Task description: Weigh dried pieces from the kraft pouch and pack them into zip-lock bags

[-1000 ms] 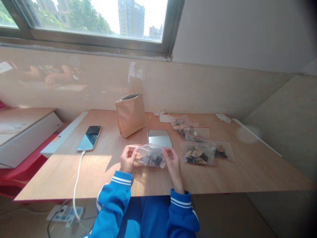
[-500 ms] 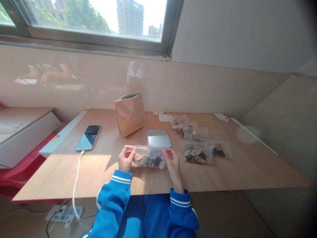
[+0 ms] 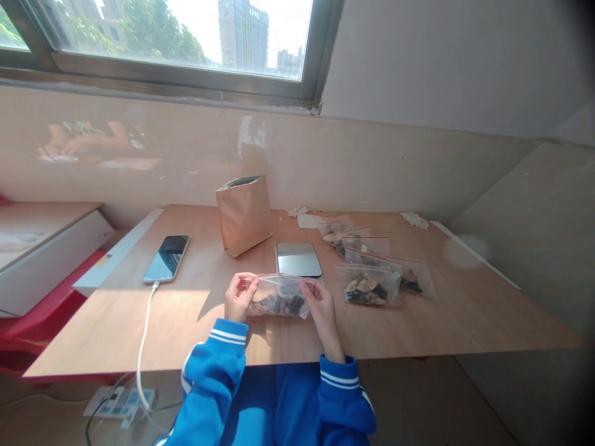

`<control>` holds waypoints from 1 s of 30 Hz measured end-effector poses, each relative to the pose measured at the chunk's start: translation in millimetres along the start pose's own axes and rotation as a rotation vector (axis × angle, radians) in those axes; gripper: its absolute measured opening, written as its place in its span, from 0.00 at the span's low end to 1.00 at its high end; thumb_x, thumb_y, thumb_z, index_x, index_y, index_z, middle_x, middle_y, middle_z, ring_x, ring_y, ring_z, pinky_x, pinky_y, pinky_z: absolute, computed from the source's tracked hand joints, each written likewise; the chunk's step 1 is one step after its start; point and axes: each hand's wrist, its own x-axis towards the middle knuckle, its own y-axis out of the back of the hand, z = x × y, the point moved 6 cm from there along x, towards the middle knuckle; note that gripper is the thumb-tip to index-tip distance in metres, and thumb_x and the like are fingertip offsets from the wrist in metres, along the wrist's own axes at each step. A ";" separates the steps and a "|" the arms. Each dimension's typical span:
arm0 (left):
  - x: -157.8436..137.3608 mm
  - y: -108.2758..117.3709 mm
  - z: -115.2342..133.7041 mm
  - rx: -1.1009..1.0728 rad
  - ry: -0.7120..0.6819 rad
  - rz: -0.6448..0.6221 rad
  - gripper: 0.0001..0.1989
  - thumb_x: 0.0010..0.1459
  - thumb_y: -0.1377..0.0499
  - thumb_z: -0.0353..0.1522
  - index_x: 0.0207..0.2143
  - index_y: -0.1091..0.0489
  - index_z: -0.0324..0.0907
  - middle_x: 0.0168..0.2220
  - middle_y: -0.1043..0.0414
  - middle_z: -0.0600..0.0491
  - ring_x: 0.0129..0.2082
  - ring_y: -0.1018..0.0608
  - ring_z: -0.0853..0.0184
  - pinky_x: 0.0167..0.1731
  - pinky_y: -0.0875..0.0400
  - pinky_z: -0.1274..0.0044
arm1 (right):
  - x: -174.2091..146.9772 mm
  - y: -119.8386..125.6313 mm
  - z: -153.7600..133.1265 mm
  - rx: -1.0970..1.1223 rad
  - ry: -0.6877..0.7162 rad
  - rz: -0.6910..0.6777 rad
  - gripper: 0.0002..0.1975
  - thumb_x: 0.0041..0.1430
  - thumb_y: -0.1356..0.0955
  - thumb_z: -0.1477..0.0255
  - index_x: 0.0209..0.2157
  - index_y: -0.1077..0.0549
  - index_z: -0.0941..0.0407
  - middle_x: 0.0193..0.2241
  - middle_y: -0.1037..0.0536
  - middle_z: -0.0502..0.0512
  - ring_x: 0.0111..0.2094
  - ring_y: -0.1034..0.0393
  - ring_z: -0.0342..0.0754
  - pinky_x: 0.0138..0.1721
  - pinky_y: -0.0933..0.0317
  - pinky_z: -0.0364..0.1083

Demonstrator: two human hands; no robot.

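Between my two hands hangs a clear zip bag point(image 3: 281, 298) with dark and tan dried pieces at its bottom. My left hand point(image 3: 239, 296) pinches its top left corner. On the other side, my right hand point(image 3: 320, 303) pinches the top edge close to the right corner. Just behind the bag lies a flat square device with a mirror-like top point(image 3: 298, 257), its near edge partly hidden by the bag. A brown paper pouch point(image 3: 244, 215) stands upright with its top open, behind my left hand. To the right of my right hand rests another filled zip bag point(image 3: 369, 286).
Several more filled zip bags point(image 3: 413, 279) overlap at the right. A phone point(image 3: 167, 259) with a white charging cable point(image 3: 144, 334) lies on the left. Crumpled tissue point(image 3: 415, 220) sits near the table's back edge. A power strip point(image 3: 121, 401) is on the floor.
My right hand has shifted slightly left along the bag's top edge, and my left hand slightly right. The bag's top now bows a little. The things on the table stay put.
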 end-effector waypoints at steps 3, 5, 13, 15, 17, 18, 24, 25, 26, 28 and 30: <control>-0.4 1.5 3.7 0.019 -0.008 0.017 0.15 0.50 0.36 0.42 0.31 0.29 0.38 0.32 0.27 0.52 0.33 0.25 0.67 0.34 0.31 0.77 | -0.1 -0.2 -0.3 -0.010 0.009 -0.002 0.14 0.54 0.29 0.59 0.35 0.23 0.55 0.31 0.20 0.54 0.34 0.26 0.48 0.38 0.33 0.45; -0.6 2.8 6.1 0.026 -0.012 0.024 0.15 0.50 0.36 0.42 0.30 0.28 0.38 0.31 0.27 0.52 0.33 0.25 0.67 0.34 0.31 0.77 | 0.1 0.5 0.9 -0.004 0.007 0.000 0.14 0.54 0.30 0.59 0.35 0.23 0.55 0.31 0.21 0.54 0.34 0.26 0.47 0.37 0.33 0.44; -1.5 1.4 5.0 0.016 0.009 0.014 0.16 0.49 0.36 0.43 0.30 0.29 0.39 0.31 0.27 0.52 0.34 0.24 0.66 0.37 0.31 0.76 | -0.3 1.3 2.8 -0.004 0.008 -0.011 0.15 0.54 0.30 0.58 0.35 0.23 0.55 0.32 0.21 0.55 0.35 0.26 0.48 0.36 0.33 0.44; -1.9 -1.2 2.5 0.003 0.022 -0.001 0.17 0.51 0.38 0.45 0.32 0.30 0.39 0.31 0.27 0.52 0.33 0.24 0.65 0.36 0.30 0.76 | -0.2 0.5 2.9 -0.014 0.015 -0.013 0.15 0.54 0.30 0.58 0.35 0.23 0.55 0.33 0.21 0.55 0.35 0.26 0.48 0.36 0.33 0.45; -1.8 -3.2 0.2 -0.018 0.036 -0.026 0.18 0.51 0.38 0.45 0.34 0.30 0.40 0.32 0.26 0.52 0.33 0.23 0.65 0.36 0.30 0.75 | 0.0 0.0 2.9 -0.024 0.024 -0.007 0.15 0.54 0.30 0.58 0.35 0.23 0.56 0.33 0.21 0.55 0.35 0.26 0.49 0.37 0.33 0.45; -1.4 -3.9 -0.9 -0.029 0.045 -0.044 0.19 0.51 0.38 0.46 0.35 0.30 0.40 0.33 0.26 0.51 0.33 0.23 0.65 0.36 0.29 0.75 | 0.0 0.0 2.7 -0.030 0.028 -0.001 0.16 0.54 0.30 0.57 0.35 0.23 0.56 0.33 0.21 0.55 0.35 0.26 0.49 0.37 0.32 0.45; 1.2 -7.1 -3.0 -0.040 0.114 -0.162 0.20 0.48 0.35 0.44 0.38 0.29 0.39 0.37 0.24 0.48 0.33 0.22 0.65 0.37 0.27 0.75 | -1.4 0.4 -0.3 -0.079 0.054 0.007 0.16 0.55 0.31 0.57 0.35 0.23 0.56 0.31 0.21 0.54 0.33 0.27 0.48 0.35 0.34 0.44; 0.9 -7.0 -2.1 -0.039 0.110 -0.155 0.19 0.48 0.35 0.43 0.37 0.28 0.39 0.36 0.24 0.49 0.32 0.22 0.65 0.36 0.27 0.75 | -1.7 0.7 -1.0 -0.095 0.062 0.009 0.16 0.56 0.31 0.57 0.35 0.23 0.56 0.31 0.21 0.54 0.33 0.28 0.48 0.34 0.34 0.44; 0.5 -6.7 -1.0 -0.040 0.103 -0.139 0.18 0.48 0.35 0.43 0.36 0.28 0.39 0.34 0.24 0.49 0.31 0.23 0.66 0.34 0.27 0.76 | -2.0 1.1 -1.7 -0.113 0.073 0.014 0.16 0.56 0.31 0.57 0.34 0.24 0.56 0.31 0.22 0.54 0.32 0.28 0.48 0.34 0.35 0.44; -0.7 -5.4 1.2 -0.045 0.087 -0.096 0.16 0.49 0.35 0.43 0.32 0.28 0.39 0.29 0.25 0.52 0.28 0.24 0.67 0.32 0.28 0.77 | -2.2 2.2 -2.7 -0.153 0.101 0.031 0.16 0.56 0.31 0.57 0.33 0.24 0.56 0.30 0.22 0.54 0.31 0.30 0.47 0.33 0.36 0.44; -1.8 -4.8 2.9 -0.055 0.075 -0.074 0.15 0.49 0.35 0.42 0.31 0.28 0.39 0.27 0.26 0.53 0.28 0.24 0.68 0.31 0.29 0.78 | -2.1 3.3 -2.9 -0.186 0.121 0.047 0.16 0.56 0.31 0.57 0.32 0.24 0.57 0.29 0.23 0.53 0.30 0.31 0.47 0.32 0.37 0.44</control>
